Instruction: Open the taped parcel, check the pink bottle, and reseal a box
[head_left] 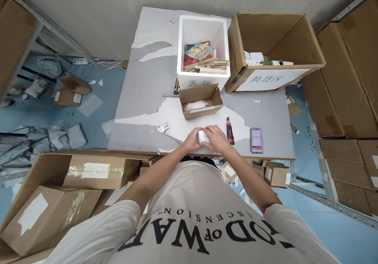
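A small white box [203, 137] is held between my two hands near the front edge of the table. My left hand [191, 139] grips its left side, and my right hand [216, 138] closes over its right side and top edge. Just beyond the hands stands an open cardboard box [201, 113] with white packing material [196, 105] inside. To the right of my right hand lies a red and black utility knife [230, 131]. A crumpled scrap of paper [162, 127] rests left of my left hand.
A white foam box [180, 47] with books stands at the back of the table [138, 95]. Beside it is a large cardboard carton [236, 59] with white boxes inside. A yellow and black cutter [176, 86] and a blurred purple object [256, 141] lie on the table. Cartons [88, 171] fill the lower left.
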Motion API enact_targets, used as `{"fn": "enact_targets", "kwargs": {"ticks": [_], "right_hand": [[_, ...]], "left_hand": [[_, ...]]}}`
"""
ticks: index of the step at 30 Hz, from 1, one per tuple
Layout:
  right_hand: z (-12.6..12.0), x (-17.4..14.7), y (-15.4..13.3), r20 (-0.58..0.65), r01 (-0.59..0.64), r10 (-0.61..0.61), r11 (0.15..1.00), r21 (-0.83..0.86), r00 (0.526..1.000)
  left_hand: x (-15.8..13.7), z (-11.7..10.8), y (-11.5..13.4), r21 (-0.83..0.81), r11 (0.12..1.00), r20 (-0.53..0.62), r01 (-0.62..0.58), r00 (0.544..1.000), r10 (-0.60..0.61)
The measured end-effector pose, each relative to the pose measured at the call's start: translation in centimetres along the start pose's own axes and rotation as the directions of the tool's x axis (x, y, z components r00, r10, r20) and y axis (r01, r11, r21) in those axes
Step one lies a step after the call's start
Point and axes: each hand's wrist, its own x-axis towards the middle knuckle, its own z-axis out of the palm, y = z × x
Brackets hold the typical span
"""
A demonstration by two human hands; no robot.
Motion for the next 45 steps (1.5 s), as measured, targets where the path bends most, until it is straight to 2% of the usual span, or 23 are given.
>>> {"fn": "enact_targets", "kwargs": {"ticks": [7,11,15,18,21,23,25,26,28,30,32,35,38,41,43,45], "right_hand": [[0.3,-1.4,-0.2,-0.026,-0.019,0.018,0.999,-0.049,0.999],[0.0,-0.4,0.4,0.012,-0.037,0.038,0.999,-0.037,0.999],[-0.1,0.5,-0.1,0.054,-0.059,0.067,0.988,-0.143,0.996],[0.1,-0.5,-1.2,-0.004,-0.071,0.072,0.975,-0.209,0.997],[0.4,-2.5,-2.0,-0.071,-0.043,0.034,0.991,-0.128,0.997],[0.5,-3.7,-2.1,-0.05,0.002,-0.001,1.0,0.026,0.999],[0.4,-4.1,-1.7,-0.007,-0.016,0.017,0.986,0.168,1.0],[0.3,-4.0,-1.4,0.01,-0.044,0.043,0.979,0.2,0.999],[-0.1,-3.2,-0.8,0.043,-0.071,0.065,0.986,0.15,0.997],[-0.6,-2.1,-0.3,0.101,-0.015,0.016,1.0,-0.007,0.995],[-1.3,-1.1,0.2,0.176,0.096,-0.067,0.982,-0.163,0.982],[-2.2,-0.5,0.8,0.22,0.214,-0.155,0.937,-0.275,0.963],[-2.8,-0.8,1.7,0.188,0.206,-0.161,0.946,-0.252,0.969],[-2.7,-1.5,2.5,0.107,0.144,-0.132,0.984,-0.104,0.985],[-2.3,-1.9,2.8,0.05,0.1,-0.098,0.995,-0.025,0.994],[-1.9,-2.2,2.9,0.005,0.024,-0.024,0.999,-0.023,1.0]], "left_hand": [[0.1,0.1,0.1,-0.026,1.0,0.017,0.008,1.0,-0.008],[0.7,-0.6,0.2,-0.018,1.0,0.064,0.014,0.998,-0.013],[0.8,-1.0,0.1,-0.024,1.0,0.102,-0.009,0.995,0.012],[0.7,-1.0,0.0,-0.027,1.0,0.067,0.002,0.998,0.0],[0.8,-1.1,-0.3,-0.026,1.0,0.038,0.008,0.999,-0.007],[0.9,-1.3,-0.5,-0.023,1.0,0.063,-0.002,0.998,0.004],[0.9,-1.5,-0.7,-0.01,1.0,0.091,-0.014,0.996,0.015],[0.9,-1.7,-0.8,0.006,1.0,0.094,-0.026,0.995,0.025],[0.9,-2.1,-0.7,0.067,0.994,0.093,-0.09,0.992,0.083],[1.1,-2.7,-0.3,0.161,0.964,0.12,-0.212,0.974,0.194],[1.4,-3.3,0.3,0.239,0.906,0.217,-0.35,0.929,0.301],[2.2,-4.2,1.3,0.285,0.834,0.387,-0.473,0.853,0.351],[3.0,-4.6,2.4,0.304,0.807,0.48,-0.506,0.813,0.329],[3.6,-4.9,3.6,0.281,0.795,0.543,-0.538,0.772,0.33],[3.8,-5.0,4.3,0.257,0.786,0.54,-0.562,0.758,0.365],[3.8,-5.4,4.5,0.254,0.777,0.511,-0.576,0.762,0.397]]}}
